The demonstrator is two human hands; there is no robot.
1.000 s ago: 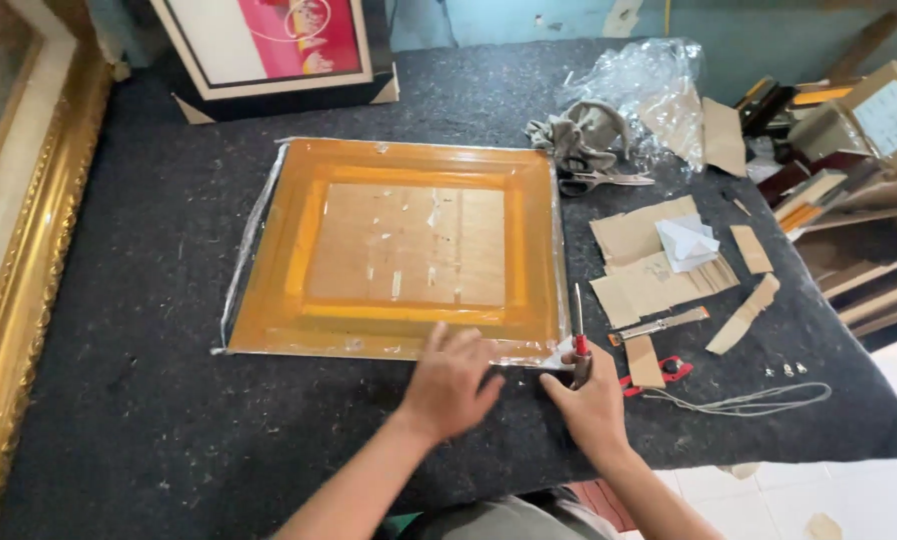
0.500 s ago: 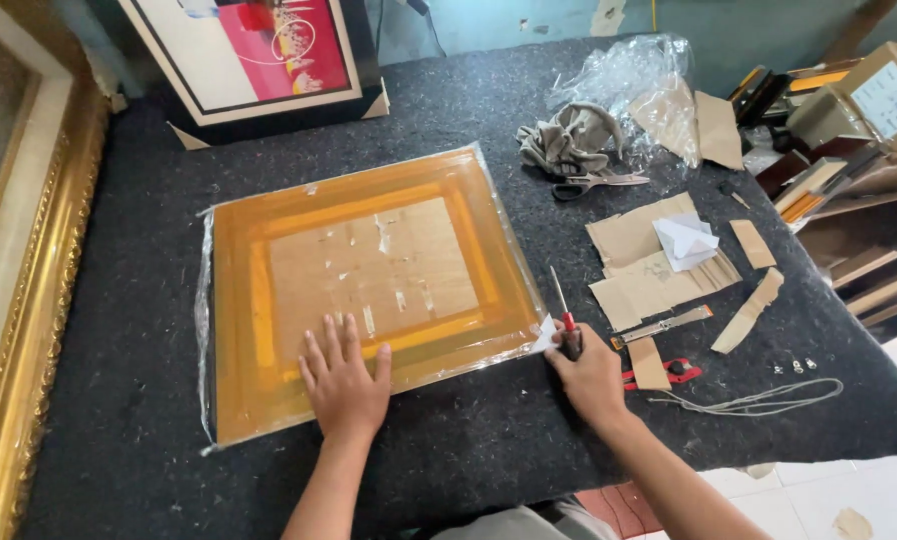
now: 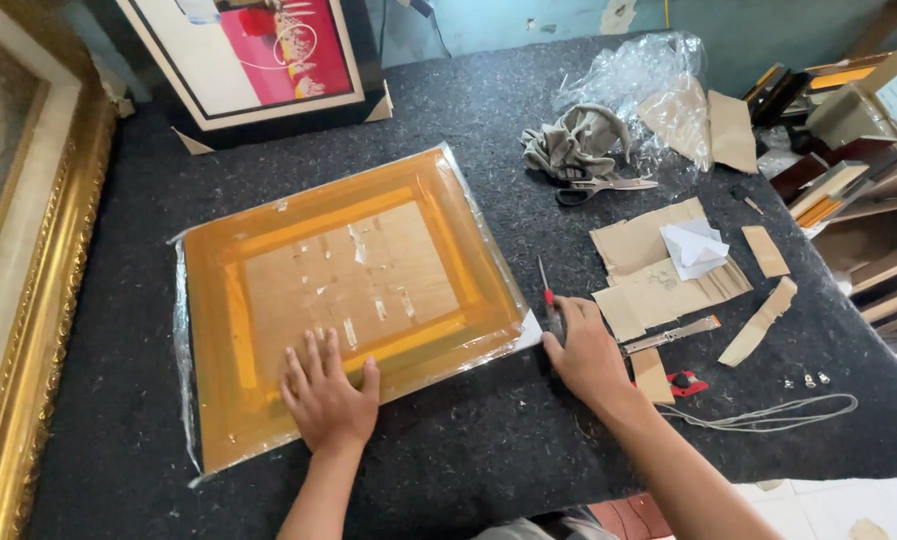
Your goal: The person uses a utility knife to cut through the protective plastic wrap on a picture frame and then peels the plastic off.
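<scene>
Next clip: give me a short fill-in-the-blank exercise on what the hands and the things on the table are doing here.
1. The left hand lies ____ on the wrapped frame, fingers spread.
2. The right hand grips a red-handled cutter at the frame's near ____ corner.
3. The scissors lie beside a grey ____.
4. A cord lies to the ____ of the right hand.

Missing words: flat; right; cloth; right

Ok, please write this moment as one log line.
left hand: flat on wrapped frame | right hand: holds red-handled tool at frame corner | surface: dark felt table
</scene>
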